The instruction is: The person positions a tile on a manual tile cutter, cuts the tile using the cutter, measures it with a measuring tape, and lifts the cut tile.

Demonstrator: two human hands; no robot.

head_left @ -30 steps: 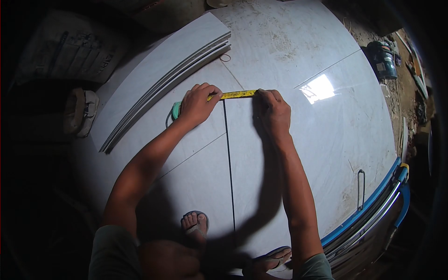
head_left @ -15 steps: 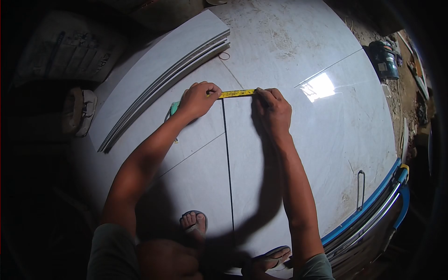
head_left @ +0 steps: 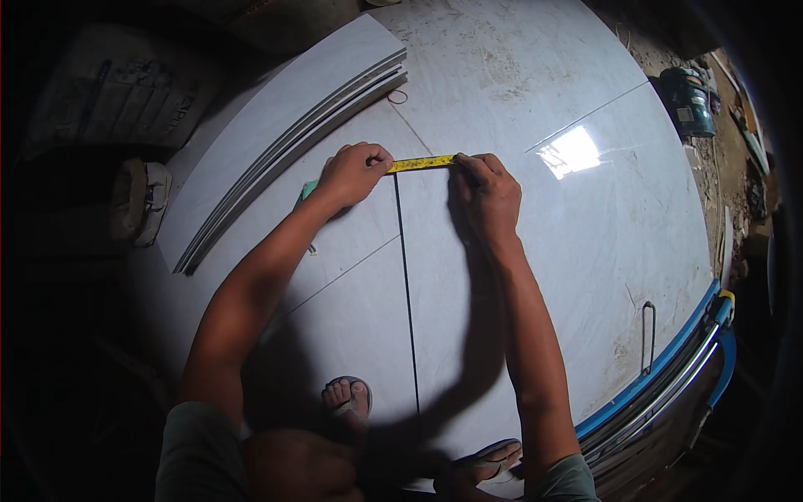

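Left hand (head_left: pixel 351 174) grip closed on yellow tape blade (head_left: pixel 421 162); right hand (head_left: pixel 485 197) pinches, perhaps marker, above glossy tile (head_left: pixel 535 276) seam.

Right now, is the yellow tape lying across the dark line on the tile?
Yes, the yellow tape stretches between the left hand and the right hand, crossing the dark line.

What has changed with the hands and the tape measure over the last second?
Very little. The left hand closed tighter into a fist over the tape measure and its green case, and both hands edged slightly up the picture. The right hand still pins the yellow blade to the tile; the blade still crosses the dark line.
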